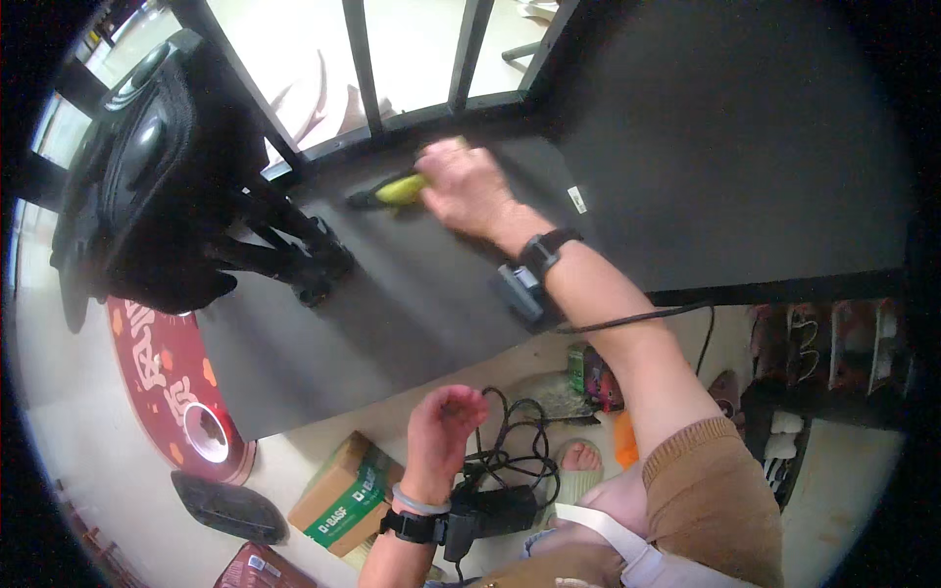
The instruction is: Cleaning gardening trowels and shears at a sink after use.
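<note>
My right hand (467,184) is closed around a yellow-green and black object (401,189), blurred so that its exact kind is unclear. Beneath it lies a dark grey flat panel (441,294), and the object's black end points left, close to the surface. Below the panel's near edge, my left hand (445,426) hangs in the air with curled fingers apart and nothing in it. Black straps with devices circle both wrists. A small white label (577,200) is stuck on the panel to the right of my right hand.
Black upright bars (360,66) border the panel's far side. A large black object with legs (176,184) stands at left, by a red printed board (176,382). On the floor are a cardboard box (349,492) with green tape, a tangled black cable (514,441) and my sandalled foot (581,463).
</note>
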`<state>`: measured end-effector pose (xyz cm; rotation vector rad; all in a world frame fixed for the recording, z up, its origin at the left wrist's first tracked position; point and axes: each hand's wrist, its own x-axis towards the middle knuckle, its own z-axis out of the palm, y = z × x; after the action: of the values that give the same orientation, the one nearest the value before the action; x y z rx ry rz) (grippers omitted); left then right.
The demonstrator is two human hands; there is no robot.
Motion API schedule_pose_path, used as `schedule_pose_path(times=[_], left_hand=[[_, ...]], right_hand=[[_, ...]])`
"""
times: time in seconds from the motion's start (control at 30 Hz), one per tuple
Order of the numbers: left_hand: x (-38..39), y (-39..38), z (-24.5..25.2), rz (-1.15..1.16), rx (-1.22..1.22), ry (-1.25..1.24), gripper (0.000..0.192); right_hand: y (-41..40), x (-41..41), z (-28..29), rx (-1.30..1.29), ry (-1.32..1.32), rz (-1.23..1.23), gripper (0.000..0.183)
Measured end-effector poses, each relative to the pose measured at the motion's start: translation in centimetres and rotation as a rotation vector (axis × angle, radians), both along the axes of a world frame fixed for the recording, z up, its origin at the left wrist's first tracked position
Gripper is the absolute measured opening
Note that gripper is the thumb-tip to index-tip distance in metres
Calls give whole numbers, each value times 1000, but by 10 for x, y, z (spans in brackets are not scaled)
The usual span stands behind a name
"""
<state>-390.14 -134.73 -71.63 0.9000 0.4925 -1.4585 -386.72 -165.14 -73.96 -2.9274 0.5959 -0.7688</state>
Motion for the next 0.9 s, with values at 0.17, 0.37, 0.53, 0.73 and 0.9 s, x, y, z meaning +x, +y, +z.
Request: schedule_pose_path(times=[0.17, 0.37, 0.53, 0.73, 0.9], left_hand=[[-9, -4, 3, 5, -17, 9, 21], [-9, -8, 2, -30, -49, 33, 22], [-2, -7, 9, -7, -69, 22, 22], [-1, 1, 1, 1, -72, 32, 23], [15, 6, 3, 252, -3, -38, 17]], right_hand=[[-82, -56, 15, 42, 161, -452, 29], [-60, -42, 35, 238, 342, -631, 29], [-4, -80, 27, 237, 370, -614, 33], [1, -44, 17, 95, 253, -604, 32], [73, -19, 20, -30, 328, -146, 25]])
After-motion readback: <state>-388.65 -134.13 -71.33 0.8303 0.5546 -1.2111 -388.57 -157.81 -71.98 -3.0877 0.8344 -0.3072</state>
